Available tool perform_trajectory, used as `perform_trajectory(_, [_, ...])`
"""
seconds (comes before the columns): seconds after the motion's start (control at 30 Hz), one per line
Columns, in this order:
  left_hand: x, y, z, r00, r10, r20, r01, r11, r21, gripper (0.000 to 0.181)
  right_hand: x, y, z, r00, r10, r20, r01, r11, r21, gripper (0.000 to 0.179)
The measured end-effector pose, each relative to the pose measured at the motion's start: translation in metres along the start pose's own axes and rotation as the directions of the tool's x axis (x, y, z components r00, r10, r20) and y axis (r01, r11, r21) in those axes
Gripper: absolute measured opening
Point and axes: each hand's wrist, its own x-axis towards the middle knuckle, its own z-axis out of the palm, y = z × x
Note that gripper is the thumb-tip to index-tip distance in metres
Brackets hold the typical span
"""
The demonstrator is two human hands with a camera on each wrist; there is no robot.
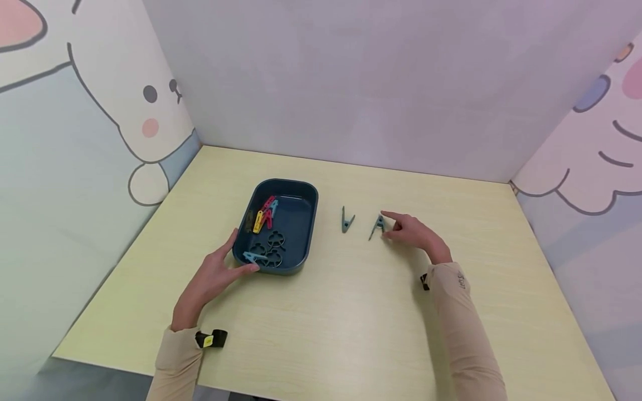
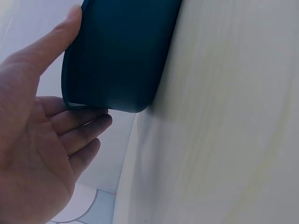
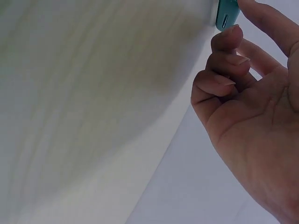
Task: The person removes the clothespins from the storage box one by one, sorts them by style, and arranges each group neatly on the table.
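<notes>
My right hand [image 1: 413, 233] has its index finger and thumb on either side of a blue-green clothespin [image 1: 378, 224], pinching it at the table. In the right wrist view only one end of that clothespin [image 3: 227, 14] shows, and the other fingers are curled. A second blue-green clothespin [image 1: 346, 221] lies to its left. Around the near-left corner of a dark blue tray [image 1: 302, 245], my left hand [image 1: 213, 277] grips with thumb and fingers on two walls. Inside lie red, yellow, blue and dark clothespins [image 1: 258, 221], several dark round openwork pieces [image 1: 275, 239] and a light-blue clothespin [image 1: 254, 257].
A pale wood-grain table [image 1: 346, 323] carries everything. Behind it rises a plain lilac wall [image 1: 351, 83], and printed cartoon panels [image 1: 90, 178] stand at both sides. Black bands [image 1: 213, 338] sit at the wrists.
</notes>
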Motion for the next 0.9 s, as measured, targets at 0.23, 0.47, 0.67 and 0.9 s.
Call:
perform_trajectory(0.23, [0.000,0.000,0.000,1.000,0.003,-0.002,-0.003,1.000,0.002,0.110,0.000,-0.012,0.000,0.995,-0.051,-0.088,0.051,0.999,-0.001,0.067])
perform_trajectory(0.47, [0.000,0.000,-0.001,1.000,-0.005,-0.003,0.005,1.000,0.009,0.110,0.006,-0.049,0.009,0.972,-0.144,-0.186,0.158,0.986,0.060,0.060])
perform_trajectory(0.67, [0.000,0.000,-0.001,1.000,0.008,-0.001,-0.008,1.000,-0.011,0.110,0.021,-0.082,0.024,0.956,-0.226,-0.188,0.245,0.966,0.080,0.057])
perform_trajectory(0.9, [0.001,0.000,-0.001,1.000,0.001,0.001,-0.001,1.000,-0.011,0.110,0.035,-0.118,0.041,0.944,-0.281,-0.170,0.296,0.952,0.071,0.057])
